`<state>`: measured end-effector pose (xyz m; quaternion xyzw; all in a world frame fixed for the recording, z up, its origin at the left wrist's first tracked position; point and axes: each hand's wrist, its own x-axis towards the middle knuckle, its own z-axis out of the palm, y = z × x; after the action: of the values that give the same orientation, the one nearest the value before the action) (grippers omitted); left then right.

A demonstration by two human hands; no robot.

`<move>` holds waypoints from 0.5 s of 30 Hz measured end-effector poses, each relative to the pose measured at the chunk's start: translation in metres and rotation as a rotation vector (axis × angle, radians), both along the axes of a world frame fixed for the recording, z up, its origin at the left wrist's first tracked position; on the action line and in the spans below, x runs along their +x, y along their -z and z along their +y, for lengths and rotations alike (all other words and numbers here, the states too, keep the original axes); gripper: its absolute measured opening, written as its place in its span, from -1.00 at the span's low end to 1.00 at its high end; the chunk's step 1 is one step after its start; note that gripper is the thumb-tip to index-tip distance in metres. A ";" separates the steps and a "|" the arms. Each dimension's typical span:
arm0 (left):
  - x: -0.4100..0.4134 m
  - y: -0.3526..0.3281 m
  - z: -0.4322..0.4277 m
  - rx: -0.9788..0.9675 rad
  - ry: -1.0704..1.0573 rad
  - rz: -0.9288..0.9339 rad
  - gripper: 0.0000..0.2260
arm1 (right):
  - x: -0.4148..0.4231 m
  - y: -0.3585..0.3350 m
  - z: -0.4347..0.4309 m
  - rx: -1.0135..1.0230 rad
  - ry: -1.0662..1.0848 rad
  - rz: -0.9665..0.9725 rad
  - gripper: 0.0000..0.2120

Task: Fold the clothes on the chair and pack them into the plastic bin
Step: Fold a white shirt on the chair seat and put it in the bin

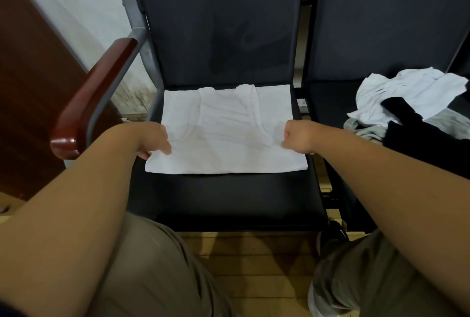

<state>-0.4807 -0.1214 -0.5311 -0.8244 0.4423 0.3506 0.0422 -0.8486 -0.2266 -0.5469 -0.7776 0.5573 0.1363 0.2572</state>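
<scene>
A white sleeveless top lies flat on the black seat of the chair, folded in half so its straps and neckline show on the upper layer. My left hand pinches its left edge near the front corner. My right hand grips its right edge with curled fingers. A pile of unfolded clothes, white, black and grey, lies on the neighbouring seat to the right. No plastic bin is in view.
A red-brown wooden armrest on a grey metal frame borders the chair on the left. A dark wooden panel stands further left. My knees in khaki trousers are below the seat, over a wooden floor.
</scene>
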 end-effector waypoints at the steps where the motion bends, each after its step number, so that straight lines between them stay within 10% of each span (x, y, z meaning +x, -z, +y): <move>1: 0.001 0.000 0.000 -0.010 -0.026 0.021 -0.71 | 0.002 0.002 0.000 -0.048 -0.036 0.055 -0.82; 15: 0.010 0.003 0.022 0.118 -0.338 0.049 -0.30 | 0.049 0.020 0.014 -0.141 -0.156 0.020 -0.70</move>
<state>-0.4711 -0.0996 -0.5342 -0.8743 0.2770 0.3981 0.0203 -0.8000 -0.2123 -0.5669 -0.8333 0.5059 0.1241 0.1851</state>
